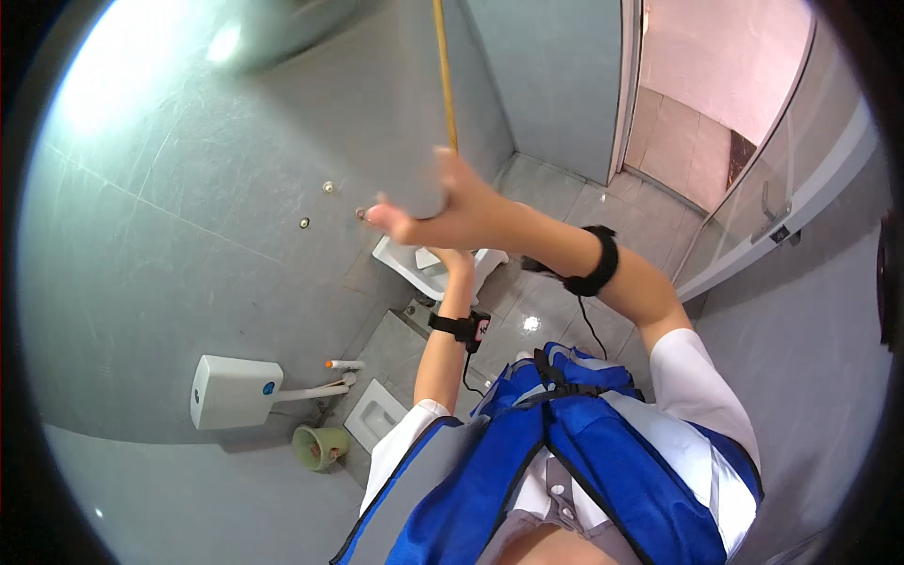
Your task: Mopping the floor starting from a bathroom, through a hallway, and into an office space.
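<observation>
My right hand (441,208) is raised before the grey wall, thumb and a finger spread apart. Against it lies a blurred grey flat shape (367,106), which may be a panel or mirror; I cannot tell whether the hand grips it. A yellow rod or strip (443,70) runs upward from behind this hand. Lower down, my left hand (454,260) is mostly hidden behind the right one, close over a white washbasin (406,270). A small white object (426,259) shows beside the left hand, too covered to identify. Both forearms wear black straps with cables.
To the lower left are a wall-mounted toilet cistern (236,392), a squat toilet (378,417) and a green bucket (321,446). Metal fittings (328,187) stick out of the wall. At right, a glazed door (748,205) with a handle stands ajar beside the doorway. Floor tiles (537,318) look shiny.
</observation>
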